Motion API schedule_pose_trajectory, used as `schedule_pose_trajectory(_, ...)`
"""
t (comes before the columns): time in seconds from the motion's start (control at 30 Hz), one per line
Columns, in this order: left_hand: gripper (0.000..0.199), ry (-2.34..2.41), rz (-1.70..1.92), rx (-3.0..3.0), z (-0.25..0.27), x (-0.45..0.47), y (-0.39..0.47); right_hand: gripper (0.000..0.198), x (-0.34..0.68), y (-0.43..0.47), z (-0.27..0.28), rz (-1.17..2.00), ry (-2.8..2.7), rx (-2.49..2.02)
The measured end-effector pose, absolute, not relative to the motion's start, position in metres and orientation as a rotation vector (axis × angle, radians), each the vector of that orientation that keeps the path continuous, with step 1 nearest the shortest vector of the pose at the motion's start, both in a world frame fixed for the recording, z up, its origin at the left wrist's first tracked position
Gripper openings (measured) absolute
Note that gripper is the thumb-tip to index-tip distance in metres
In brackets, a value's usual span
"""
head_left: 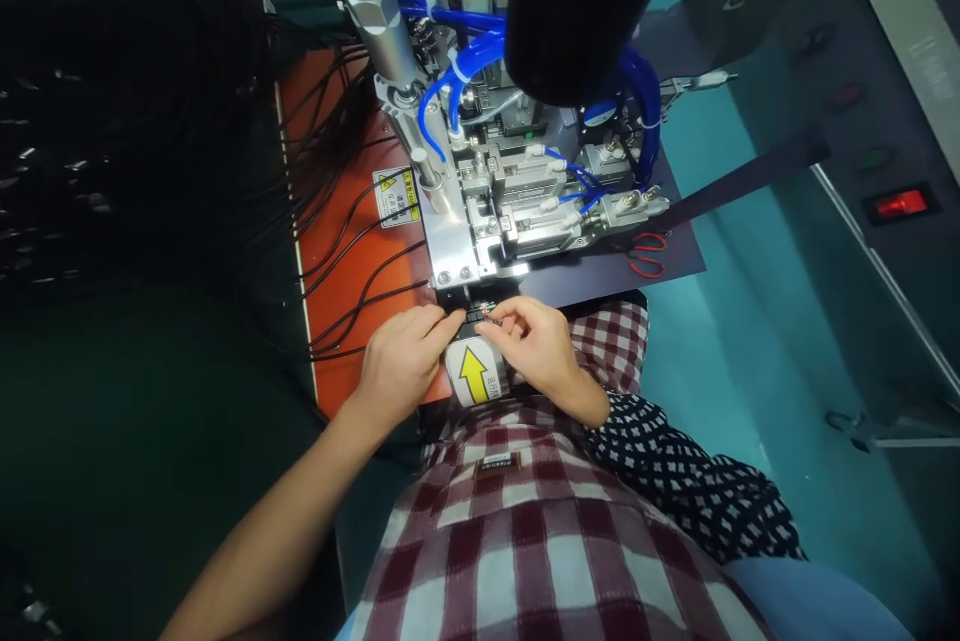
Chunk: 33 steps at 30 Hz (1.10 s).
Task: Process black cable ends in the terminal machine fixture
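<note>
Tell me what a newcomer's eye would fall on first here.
Probably the bright blue tubes looping over the metal machine at upper middle. Next, the yellow arrow just below the picture's centre, between and slightly below the left hand and right hand. The maroon-and-white checked garment fills much of the lower middle.

Pinching small part (487, 312) at black track (473, 317) with right hand (536, 346); touching track with left hand (405, 351). Seeing yellow arrow (474, 376) below, black cables (337, 96) on orange tabletop (319, 201), metal machine (529, 179) ahead.
</note>
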<state>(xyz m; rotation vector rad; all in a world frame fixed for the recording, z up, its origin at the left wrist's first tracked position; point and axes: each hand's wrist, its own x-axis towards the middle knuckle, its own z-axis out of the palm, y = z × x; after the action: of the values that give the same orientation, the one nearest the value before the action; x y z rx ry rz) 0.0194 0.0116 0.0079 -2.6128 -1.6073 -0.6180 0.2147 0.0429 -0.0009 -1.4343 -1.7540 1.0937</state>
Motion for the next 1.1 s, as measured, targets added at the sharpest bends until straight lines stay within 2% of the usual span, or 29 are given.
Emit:
schedule_pose_trajectory(0.27,0.028,-1.615,-0.583,-2.602,0.009,0.020,0.011,0.011,0.214,0.049,-0.002,0.974,-1.855,-1.458)
schedule_pose_trajectory(0.53,0.029,-1.626,-0.578,-2.604,0.007,0.019,0.011,0.012,0.218,0.053,-0.004,0.988,-1.990,-1.329)
schedule_pose_trajectory(1.1,0.030,-1.642,-0.579,-2.605,0.007,0.019,0.011,0.012,0.227,0.076,-0.006,1.274,-2.021,-1.212)
